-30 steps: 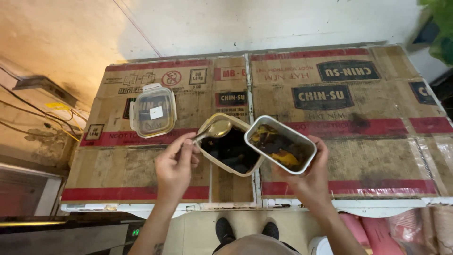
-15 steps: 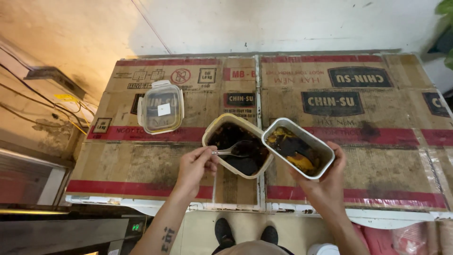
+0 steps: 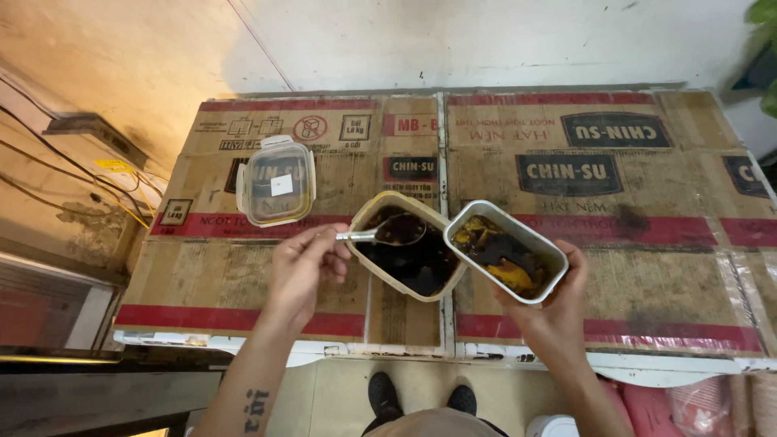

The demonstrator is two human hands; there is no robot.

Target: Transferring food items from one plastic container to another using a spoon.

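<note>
Lidded tub (image 3: 276,180) near left hand (image 3: 301,267); spoon (image 3: 387,232) over dark container (image 3: 407,256).

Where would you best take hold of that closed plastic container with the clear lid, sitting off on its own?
Take the closed container by its two long sides, coming straight down from above. It sits flat on the cardboard with bare space all round, and its rounded rectangular body is narrower across that way. The lid's latch tabs stick out at the ends, so those are probably a poorer grip.

Lidded clear container (image 3: 275,180) (white sticker on top) on flattened cardboard (image 3: 647,202).
</note>
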